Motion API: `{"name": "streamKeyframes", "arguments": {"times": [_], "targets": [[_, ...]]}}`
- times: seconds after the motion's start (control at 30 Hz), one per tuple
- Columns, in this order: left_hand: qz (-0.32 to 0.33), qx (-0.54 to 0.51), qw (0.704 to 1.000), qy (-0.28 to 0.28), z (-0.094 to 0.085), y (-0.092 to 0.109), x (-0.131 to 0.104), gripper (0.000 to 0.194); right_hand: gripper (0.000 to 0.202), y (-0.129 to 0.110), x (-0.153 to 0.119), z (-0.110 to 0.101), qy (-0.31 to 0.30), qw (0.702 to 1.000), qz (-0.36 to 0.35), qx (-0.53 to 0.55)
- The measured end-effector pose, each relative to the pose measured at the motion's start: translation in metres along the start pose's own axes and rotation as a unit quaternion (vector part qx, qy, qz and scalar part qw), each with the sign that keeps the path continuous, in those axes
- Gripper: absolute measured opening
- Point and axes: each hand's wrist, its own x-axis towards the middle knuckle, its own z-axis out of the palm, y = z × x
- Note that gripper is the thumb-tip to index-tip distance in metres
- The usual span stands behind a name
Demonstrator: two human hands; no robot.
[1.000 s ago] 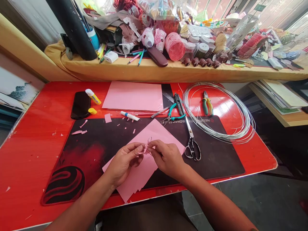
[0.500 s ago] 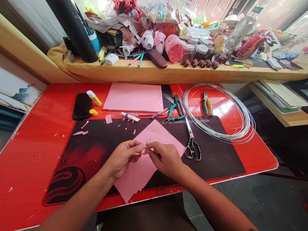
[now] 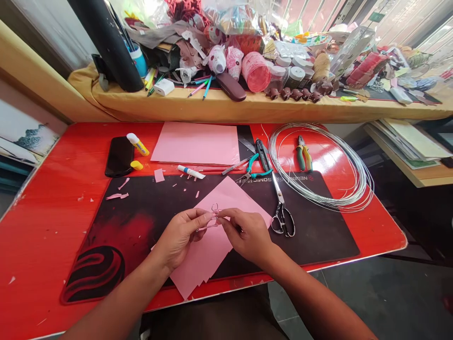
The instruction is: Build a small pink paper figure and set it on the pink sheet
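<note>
Between my hands is a small pink paper-wrapped wire piece (image 3: pixel 214 208) with a thin loop at its top. My left hand (image 3: pixel 184 233) pinches it between thumb and fingers. From the right, my right hand (image 3: pixel 247 233) has thumb and index finger closed on the same piece, its other fingers curled. Much of the piece is hidden by my fingers. Beneath both hands, pink paper sheets (image 3: pixel 201 264) lie at a slant on the black mat (image 3: pixel 318 226).
Scissors (image 3: pixel 281 208), teal pliers (image 3: pixel 256 174) and a cutter (image 3: pixel 263 153) lie right of the sheets. Farther right are a wire coil (image 3: pixel 357 170) and green-yellow pliers (image 3: pixel 304 156). A glue stick (image 3: pixel 138 144), phone (image 3: pixel 119 156), marker (image 3: pixel 191 171) and paper scraps (image 3: pixel 118 196) are at left.
The small piece has turned slightly and its loop sits a little farther left. My right fingers have shifted slightly on it, with the index finger straighter.
</note>
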Motion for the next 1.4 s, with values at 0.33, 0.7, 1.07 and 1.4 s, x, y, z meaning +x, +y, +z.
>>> {"name": "streamKeyframes", "arguments": {"times": [0.33,0.7,1.07,1.4], "targets": [[0.070,0.106,0.992,0.017,0.0000,-0.0027,-0.0037,0.035,0.012,-0.0014,-0.0029,0.0049,-0.014,0.999,0.034,-0.014],[0.053,0.073,0.996,-0.005,-0.0008,-0.0025,-0.0031,0.034,0.011,0.0004,-0.0024,0.0057,-0.028,1.000,0.011,-0.009],[0.055,0.094,0.994,-0.003,-0.0001,-0.0053,-0.0035,0.037,0.013,-0.0024,-0.0022,0.0015,-0.012,1.000,0.003,-0.023],[0.048,0.084,0.995,-0.005,0.0009,-0.0029,-0.0035,0.036,0.013,-0.0007,-0.0045,0.0067,-0.033,0.998,-0.002,-0.049]]}}
